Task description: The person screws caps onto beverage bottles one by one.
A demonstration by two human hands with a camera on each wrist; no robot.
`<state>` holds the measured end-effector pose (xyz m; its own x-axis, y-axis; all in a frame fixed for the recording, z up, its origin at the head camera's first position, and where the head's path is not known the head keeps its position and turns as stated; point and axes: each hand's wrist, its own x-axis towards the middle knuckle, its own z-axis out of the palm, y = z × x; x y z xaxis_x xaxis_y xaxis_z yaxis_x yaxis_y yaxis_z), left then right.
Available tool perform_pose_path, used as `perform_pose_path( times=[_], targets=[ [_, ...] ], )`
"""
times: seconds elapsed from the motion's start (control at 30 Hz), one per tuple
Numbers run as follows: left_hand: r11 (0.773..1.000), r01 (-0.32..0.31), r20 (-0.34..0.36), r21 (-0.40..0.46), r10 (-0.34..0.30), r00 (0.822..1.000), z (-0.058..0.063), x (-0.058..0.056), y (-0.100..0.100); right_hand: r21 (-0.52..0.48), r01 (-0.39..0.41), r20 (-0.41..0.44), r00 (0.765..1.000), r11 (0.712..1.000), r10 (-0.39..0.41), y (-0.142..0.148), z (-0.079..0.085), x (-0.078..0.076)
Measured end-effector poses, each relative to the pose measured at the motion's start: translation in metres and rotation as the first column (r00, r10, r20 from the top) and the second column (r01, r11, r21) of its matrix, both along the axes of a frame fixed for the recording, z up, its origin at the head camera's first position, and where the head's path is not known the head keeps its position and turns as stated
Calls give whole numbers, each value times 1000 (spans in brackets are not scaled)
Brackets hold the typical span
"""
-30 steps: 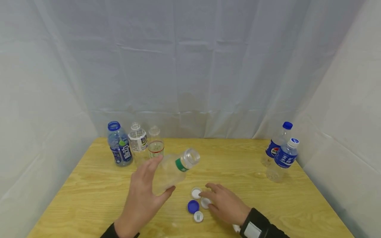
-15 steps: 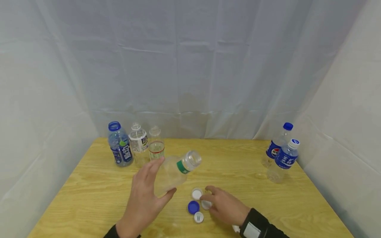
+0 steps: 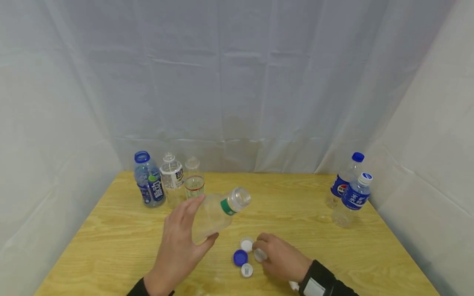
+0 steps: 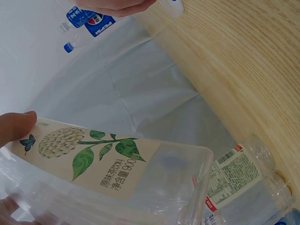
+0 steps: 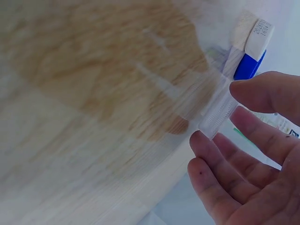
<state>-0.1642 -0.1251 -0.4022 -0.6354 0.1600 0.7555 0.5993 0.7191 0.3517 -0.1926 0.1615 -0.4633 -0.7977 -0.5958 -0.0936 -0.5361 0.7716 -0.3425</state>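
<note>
My left hand (image 3: 179,244) grips a clear, uncapped plastic bottle (image 3: 212,216), tilted with its mouth toward the right. In the left wrist view, the label (image 4: 96,157) shows a pale blossom and green leaves. My right hand (image 3: 284,258) is low over the table, pinching a translucent bottle cap (image 5: 219,111) between thumb and fingers. Beside that cap lie a white cap (image 3: 246,244), a blue cap (image 3: 240,258) and a smaller white cap (image 3: 247,270). Part of a small white thing (image 3: 293,285) shows under the right wrist.
Three uncapped bottles stand at the back left: a blue one (image 3: 149,185), a clear one (image 3: 172,181) and one with a red-edged label (image 3: 194,185). Two capped bottles, one Pepsi-labelled (image 3: 339,185) and one blue-labelled (image 3: 354,198), stand at the right of the wooden table (image 3: 281,205).
My right fingers have closed on the translucent cap and tipped it up a little; the white cap beside it has shifted slightly. The left hand and its bottle have barely moved.
</note>
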Motion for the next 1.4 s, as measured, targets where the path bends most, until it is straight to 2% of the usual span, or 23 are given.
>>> perform_pose_path(
  times=[0.13, 0.37, 0.57, 0.77, 1.07, 1.13, 1.27, 1.4],
  targets=[
    [1000, 3, -9, -4, -3, 1000, -2, -1, 1, -21, -5, -1, 1000, 1000, 5, 1, 2, 1],
    [1000, 23, 45, -21, -22, 999, -5, -1, 1, -59, 0, -45, 999, 998, -3, 4, 12, 8],
    [998, 12, 34, -58, -10, 999, -7, -2, 3, -151, 6, -127, 992, 988, -26, 5, 25, 17],
    [995, 21, 70, -94, -14, 997, -9, 0, 5, -263, 43, -175, 980, 964, -91, 6, 41, 23],
    [990, 39, 125, -139, -22, 992, -11, 1, 8, -393, 35, -306, 937, 919, -167, 11, 62, 27],
    [988, 42, 136, -147, -22, 990, -11, 1, 9, -417, 23, -344, 921, 909, -182, 12, 67, 28],
    [985, 47, 146, -163, -23, 989, -11, 2, 11, -462, -3, -432, 874, 887, -222, 15, 76, 29],
    [984, 51, 167, -172, -22, 986, -11, 4, 12, -516, -18, -466, 845, 856, -263, 17, 82, 29]
  ],
)
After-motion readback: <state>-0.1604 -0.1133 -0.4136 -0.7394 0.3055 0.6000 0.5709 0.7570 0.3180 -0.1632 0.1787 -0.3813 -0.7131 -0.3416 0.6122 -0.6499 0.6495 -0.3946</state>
